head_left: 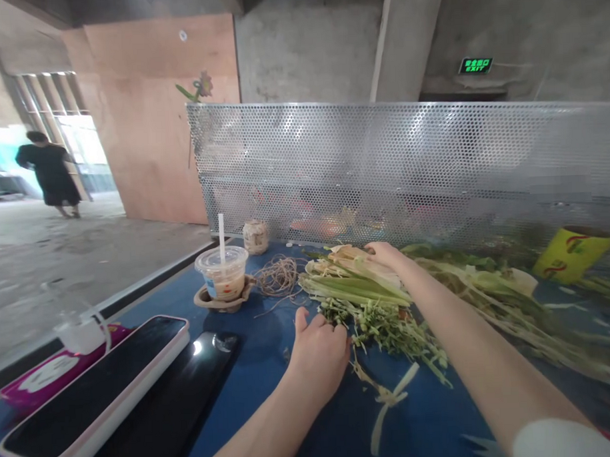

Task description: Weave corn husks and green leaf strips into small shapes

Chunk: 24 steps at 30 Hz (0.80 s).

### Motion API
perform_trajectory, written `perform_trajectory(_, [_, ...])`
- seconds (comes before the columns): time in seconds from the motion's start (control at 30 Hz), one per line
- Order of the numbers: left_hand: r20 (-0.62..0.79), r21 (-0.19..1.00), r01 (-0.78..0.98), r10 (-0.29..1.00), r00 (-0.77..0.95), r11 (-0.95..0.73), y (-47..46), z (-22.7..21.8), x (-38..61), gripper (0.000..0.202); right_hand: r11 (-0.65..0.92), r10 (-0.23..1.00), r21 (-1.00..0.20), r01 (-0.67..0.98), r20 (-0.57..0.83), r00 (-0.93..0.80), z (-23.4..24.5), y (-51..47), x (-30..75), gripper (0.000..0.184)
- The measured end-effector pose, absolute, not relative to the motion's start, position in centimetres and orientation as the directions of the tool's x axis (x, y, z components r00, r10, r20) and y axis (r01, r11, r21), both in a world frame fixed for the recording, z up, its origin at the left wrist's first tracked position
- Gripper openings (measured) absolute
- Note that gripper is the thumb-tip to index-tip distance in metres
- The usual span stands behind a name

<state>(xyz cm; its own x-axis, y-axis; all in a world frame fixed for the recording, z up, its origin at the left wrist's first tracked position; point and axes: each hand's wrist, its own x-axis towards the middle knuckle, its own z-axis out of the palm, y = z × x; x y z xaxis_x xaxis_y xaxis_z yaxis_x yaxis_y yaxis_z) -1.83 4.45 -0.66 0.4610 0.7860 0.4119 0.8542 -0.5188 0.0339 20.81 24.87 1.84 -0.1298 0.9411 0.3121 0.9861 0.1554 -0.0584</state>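
My left hand (319,351) is closed above the blue tabletop, knuckles up, at the near left edge of a bunch of green sprigs (388,329). Its curled fingertips are hidden, so whatever they hold does not show. My right hand (386,255) reaches to the far side of a pile of pale green and yellowish corn husks (357,283), its fingers bent over the top husks and partly hidden. The sprigs lie against the near side of these husks. A loose knotted strip of husk (388,399) rests on the table in front of them.
Left of the husks are a tangle of twine (278,276), a plastic cup with a straw (222,275) in a cardboard holder, and a wrapped jar (256,237). Phones (98,386) lie nearer. More husks (467,283) and a yellow roll (571,254) are right. A perforated metal panel (333,167) stands behind.
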Motion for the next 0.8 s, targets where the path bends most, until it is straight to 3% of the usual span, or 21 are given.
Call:
perform_trajectory(0.13, [0.404, 0.047, 0.845, 0.784, 0.472, -0.533, 4.4, -0.8, -1.8, 0.024, 0.098, 0.968, -0.041, 0.994, 0.236, -0.086, 1.6, 25.5, 20.9, 0.028])
perform_trajectory(0.43, [0.36, 0.078, 0.848, 0.808, 0.467, -0.525, 4.2, -0.3, -1.7, 0.026, 0.098, 0.962, -0.092, 0.991, 0.263, -0.071, 1.9, 25.3, 20.4, 0.03])
perform_trajectory(0.8, [0.344, 0.099, 0.845, 0.815, 0.467, -0.526, 4.1, -0.2, -1.6, 0.028, 0.139, 0.89, -0.395, 0.908, 0.452, 0.06, 7.0, 24.7, 21.2, 0.029])
